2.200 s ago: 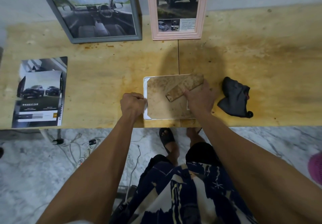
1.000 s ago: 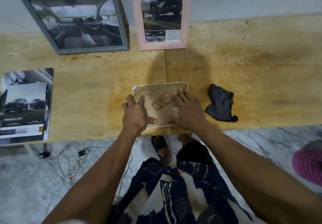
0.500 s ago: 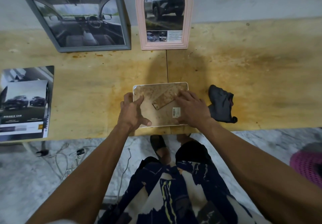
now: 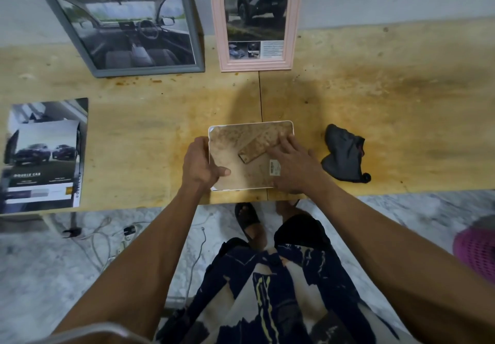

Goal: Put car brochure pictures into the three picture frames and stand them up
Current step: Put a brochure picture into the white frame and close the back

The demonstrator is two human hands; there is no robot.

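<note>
A small white-edged picture frame [image 4: 233, 143] lies face down near the table's front edge, its brown backing board up and its fold-out stand [image 4: 257, 145] lying flat across it. My left hand [image 4: 199, 164] grips the frame's left edge, thumb on the backing. My right hand [image 4: 292, 164] rests flat on the right part of the backing, fingertips at the stand. A grey rectangular frame [image 4: 123, 25] with a car-interior picture and a pink arched frame [image 4: 255, 19] with an SUV picture stand against the wall. The car brochure [image 4: 42, 153] lies at the left.
A dark crumpled cloth [image 4: 344, 156] lies just right of my right hand. The wooden table [image 4: 388, 97] has its front edge close under the frame. Cables lie on the marble floor below, and a pink basket [image 4: 476, 244] sits at the far right.
The stand has been folded down flat onto the backing. My left hand moved from a closed grip beside the frame to holding its left edge; my right hand spread flat over the backing.
</note>
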